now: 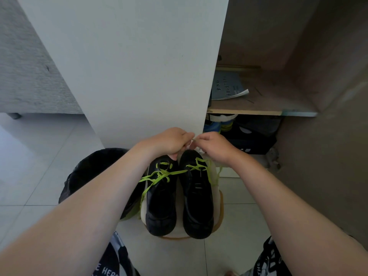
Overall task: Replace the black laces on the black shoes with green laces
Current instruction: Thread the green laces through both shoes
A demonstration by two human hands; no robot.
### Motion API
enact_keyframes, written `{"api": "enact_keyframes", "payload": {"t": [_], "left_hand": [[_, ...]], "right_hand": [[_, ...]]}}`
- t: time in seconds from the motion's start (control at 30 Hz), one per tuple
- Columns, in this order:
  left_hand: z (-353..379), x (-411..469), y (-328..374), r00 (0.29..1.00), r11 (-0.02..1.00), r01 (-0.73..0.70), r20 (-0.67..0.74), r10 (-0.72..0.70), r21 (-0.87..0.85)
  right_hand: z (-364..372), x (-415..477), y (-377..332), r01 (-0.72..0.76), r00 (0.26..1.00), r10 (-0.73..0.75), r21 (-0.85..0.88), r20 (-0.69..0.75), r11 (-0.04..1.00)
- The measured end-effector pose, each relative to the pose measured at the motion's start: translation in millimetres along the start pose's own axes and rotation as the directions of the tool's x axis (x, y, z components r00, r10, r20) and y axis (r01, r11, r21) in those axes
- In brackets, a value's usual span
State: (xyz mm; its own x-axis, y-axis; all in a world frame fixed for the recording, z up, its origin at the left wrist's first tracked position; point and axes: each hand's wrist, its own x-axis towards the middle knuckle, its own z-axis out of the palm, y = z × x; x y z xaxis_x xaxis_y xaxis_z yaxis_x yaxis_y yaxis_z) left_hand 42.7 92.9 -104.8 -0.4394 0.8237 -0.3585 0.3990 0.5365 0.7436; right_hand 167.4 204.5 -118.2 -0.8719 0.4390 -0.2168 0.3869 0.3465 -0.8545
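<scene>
Right now we are holding both hands close together just past the far ends of the shoes. Our left hand [169,143] is curling its fingers and pinching a thin pale strand [192,139] between thumb and forefinger. Our right hand [216,146] is pinching the same strand from the other side, so the fingertips are almost touching. We cannot tell whether the strand is a lace end.

Below the hands and nearer to us, two shoes are lying side by side on a round white-cushioned stool with a wooden rim [221,213]. A black lace-up shoe [161,206] is lying under the left hand, and a second black shoe [197,206] under the right.

A bright green flat lace [159,175] is crossing the upper eyelets of the first shoe, its loose ends trailing toward our left forearm and over the stool's edge. A second green lace [199,165] is crossing the top of the other shoe and hanging down the stool's side below our right wrist.

Left of our left forearm, a black plastic bag [93,170] is bulging on the pale tiled floor [229,226]. Beyond the hands a white cabinet panel [129,66] is standing upright. Right of the right hand, an open wooden shelf [258,108] is carrying a grey booklet [227,86].
</scene>
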Motion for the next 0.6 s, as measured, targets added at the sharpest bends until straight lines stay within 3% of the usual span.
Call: {"api": "enact_keyframes", "payload": {"t": [0.1,0.2,0.37,0.5,0.6], "left_hand": [[9,2,-6,0.998,0.998,0.050,0.030,-0.048,-0.044],[24,4,-13,0.988,0.988,0.143,0.047,-0.146,0.052],[56,-2,-25,0.962,0.924,0.258,0.010,-0.272,0.281],[64,-1,-23,0.950,0.898,0.313,-0.100,-0.297,0.310],[61,4,-29,0.930,0.901,0.366,-0.063,-0.362,0.232]], "right_hand": [[-6,6,9,0.004,0.999,-0.010,-0.142,-0.040,0.990],[-5,11,25,-0.098,0.995,0.083,-0.288,-0.064,0.953],[-3,9,38,-0.141,0.990,0.140,-0.316,-0.029,0.938],[6,7,45,-0.076,0.997,0.075,-0.403,-0.019,0.912],[12,4,48,-0.053,0.998,0.055,-0.428,-0.008,0.902]]}}
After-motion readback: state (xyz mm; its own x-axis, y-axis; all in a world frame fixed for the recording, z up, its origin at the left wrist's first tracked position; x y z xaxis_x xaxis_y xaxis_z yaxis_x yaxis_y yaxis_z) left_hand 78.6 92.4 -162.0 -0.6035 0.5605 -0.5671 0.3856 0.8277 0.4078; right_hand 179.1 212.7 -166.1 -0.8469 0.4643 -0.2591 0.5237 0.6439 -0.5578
